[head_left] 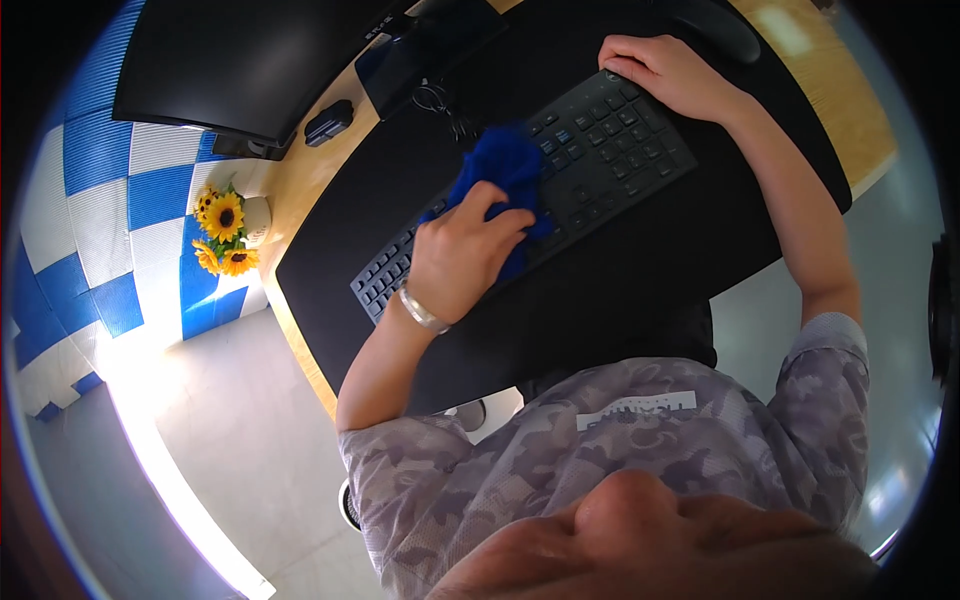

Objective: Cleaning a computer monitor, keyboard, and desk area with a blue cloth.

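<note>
While the left hand (462,250) squeezes a blue cloth (508,168) tight and presses it down on the black keyboard (540,190), the right hand (668,75) lies flat on the keyboard's far corner, fingers spread and holding nothing. The keyboard sits tilted on a big black mat (640,270) on a wooden desk (850,100). At ten o'clock from the cloth stands a dark screen (240,60). At nine o'clock, little sunflowers (225,230) sit in a pot at the desk's edge.
</note>
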Available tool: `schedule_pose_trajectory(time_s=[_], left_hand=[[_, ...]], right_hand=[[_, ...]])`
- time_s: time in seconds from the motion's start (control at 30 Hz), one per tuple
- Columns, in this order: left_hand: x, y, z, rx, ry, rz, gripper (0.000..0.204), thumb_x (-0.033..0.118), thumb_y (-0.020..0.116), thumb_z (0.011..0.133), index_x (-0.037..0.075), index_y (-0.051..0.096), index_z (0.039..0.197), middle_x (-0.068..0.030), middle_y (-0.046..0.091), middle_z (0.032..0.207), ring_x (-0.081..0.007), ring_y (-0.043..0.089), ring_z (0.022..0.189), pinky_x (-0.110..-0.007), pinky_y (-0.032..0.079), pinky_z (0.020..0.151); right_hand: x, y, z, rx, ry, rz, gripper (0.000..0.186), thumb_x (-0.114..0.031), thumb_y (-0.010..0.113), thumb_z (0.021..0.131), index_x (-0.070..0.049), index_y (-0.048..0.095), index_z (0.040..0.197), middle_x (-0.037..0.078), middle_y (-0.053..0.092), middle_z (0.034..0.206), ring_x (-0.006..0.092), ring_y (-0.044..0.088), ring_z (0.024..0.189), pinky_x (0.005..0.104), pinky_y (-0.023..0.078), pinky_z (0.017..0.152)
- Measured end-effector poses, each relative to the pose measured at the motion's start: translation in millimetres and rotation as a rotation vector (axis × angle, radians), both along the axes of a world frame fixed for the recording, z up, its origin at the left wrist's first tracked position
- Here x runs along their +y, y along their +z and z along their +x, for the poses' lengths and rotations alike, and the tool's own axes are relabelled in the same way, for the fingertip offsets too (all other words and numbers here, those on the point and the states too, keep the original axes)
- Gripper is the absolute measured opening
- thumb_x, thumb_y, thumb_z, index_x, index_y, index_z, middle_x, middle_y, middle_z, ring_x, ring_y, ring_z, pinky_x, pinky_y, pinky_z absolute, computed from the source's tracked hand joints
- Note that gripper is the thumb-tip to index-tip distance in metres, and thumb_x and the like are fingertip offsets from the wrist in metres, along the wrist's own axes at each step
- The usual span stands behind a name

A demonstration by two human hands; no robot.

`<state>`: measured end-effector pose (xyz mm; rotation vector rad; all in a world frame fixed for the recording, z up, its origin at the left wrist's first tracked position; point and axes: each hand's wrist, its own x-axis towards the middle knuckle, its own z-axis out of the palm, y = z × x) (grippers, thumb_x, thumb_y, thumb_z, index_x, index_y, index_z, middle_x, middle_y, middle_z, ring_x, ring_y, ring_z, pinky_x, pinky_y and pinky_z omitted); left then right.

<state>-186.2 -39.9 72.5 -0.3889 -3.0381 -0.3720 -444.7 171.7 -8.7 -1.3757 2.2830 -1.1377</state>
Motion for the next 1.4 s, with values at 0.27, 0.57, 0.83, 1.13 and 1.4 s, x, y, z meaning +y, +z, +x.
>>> schedule_pose_trajectory(time_s=[0.27, 0.57, 0.83, 1.13, 1.4], left_hand=[[-30.8, 8.4, 64.8, -0.152, 0.256, -0.102, 0.012, 0.015, 0.075, 0.084, 0.015, 0.074, 0.096, -0.0055, 0.062, 0.099, -0.0242, 0.069, 0.071, -0.035, 0.057, 0.059], [15.2, -34.2, 15.7, 0.151, 0.246, 0.218, 0.014, 0.012, 0.078, 0.081, 0.007, 0.072, 0.093, -0.0078, 0.062, 0.093, -0.0256, 0.067, 0.074, -0.034, 0.056, 0.062], [22.5, -42.6, -9.9, 0.195, 0.192, 0.262, 0.015, 0.015, 0.079, 0.081, 0.007, 0.072, 0.092, -0.0072, 0.062, 0.092, -0.0249, 0.067, 0.07, -0.033, 0.056, 0.059], [8.2, -36.7, 10.6, 0.188, 0.343, 0.182, 0.014, 0.01, 0.078, 0.081, 0.003, 0.071, 0.091, -0.0098, 0.063, 0.091, -0.0274, 0.067, 0.07, -0.034, 0.055, 0.06], [13.7, -34.9, -5.9, 0.206, 0.295, 0.206, 0.015, 0.011, 0.078, 0.081, 0.004, 0.071, 0.091, -0.0093, 0.062, 0.09, -0.0266, 0.067, 0.069, -0.034, 0.054, 0.057]], right_hand=[[2.8, 0.9, -0.2, 0.013, -0.003, 0.008, 0.02, -0.024, 0.05, 0.105, -0.007, 0.057, 0.097, 0.007, 0.061, 0.077, 0.0213, 0.059, 0.07, 0.0324, 0.046, 0.07], [-0.5, 1.4, 1.9, -0.023, -0.019, 0.068, 0.021, -0.025, 0.05, 0.106, -0.007, 0.057, 0.098, 0.004, 0.058, 0.078, 0.0167, 0.056, 0.071, 0.0301, 0.044, 0.071], [0.6, -1.2, 0.1, -0.018, 0.004, 0.046, 0.021, -0.025, 0.05, 0.106, -0.006, 0.058, 0.1, 0.004, 0.06, 0.079, 0.0161, 0.057, 0.072, 0.0303, 0.045, 0.072], [-1.3, 2.1, 1.0, -0.019, -0.018, 0.057, 0.021, -0.025, 0.05, 0.106, -0.006, 0.058, 0.1, 0.005, 0.061, 0.08, 0.0181, 0.058, 0.072, 0.0307, 0.046, 0.072], [0.2, -1.0, 1.1, -0.022, -0.033, 0.05, 0.022, -0.026, 0.051, 0.106, -0.007, 0.059, 0.1, 0.004, 0.061, 0.08, 0.0172, 0.059, 0.073, 0.0304, 0.046, 0.073]])
